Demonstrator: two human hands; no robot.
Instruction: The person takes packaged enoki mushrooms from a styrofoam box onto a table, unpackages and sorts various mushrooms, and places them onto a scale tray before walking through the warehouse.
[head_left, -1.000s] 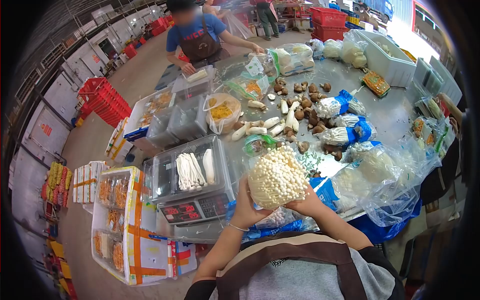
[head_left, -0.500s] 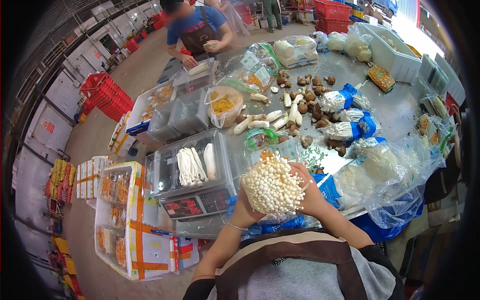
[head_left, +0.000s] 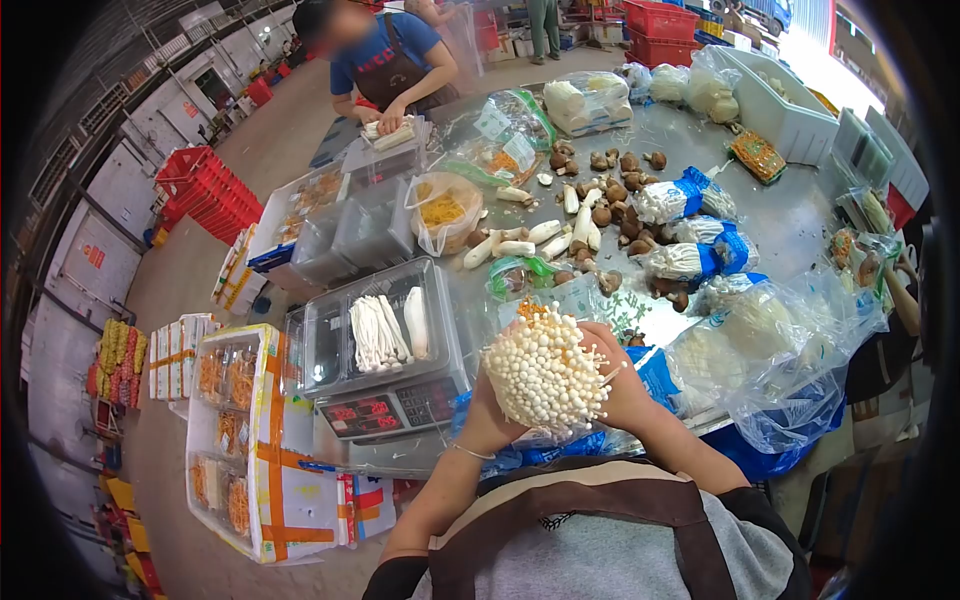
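A thick bunch of white enoki mushrooms (head_left: 545,372) is held between both hands at the near table edge, its caps facing me. My left hand (head_left: 487,420) wraps its left side and my right hand (head_left: 618,385) its right side; the caps hide most of the fingers. Left of the bunch, a clear plastic tray (head_left: 440,300) sits on a digital scale (head_left: 385,412) with lit red figures. In that tray lie a bundle of enoki (head_left: 378,333) and one king oyster mushroom (head_left: 416,322).
Brown mushrooms (head_left: 628,185), king oyster mushrooms (head_left: 545,232) and blue-banded enoki packs (head_left: 690,262) cover the mid-table. Plastic bags (head_left: 780,340) lie to the right. A foam box (head_left: 262,440) of packed trays stands left. Across the table, a co-worker (head_left: 395,65) handles white mushrooms.
My hands and the enoki bunch stay almost still. The co-worker across the table has brought both hands down together onto white mushrooms at a tray; the view has shifted slightly.
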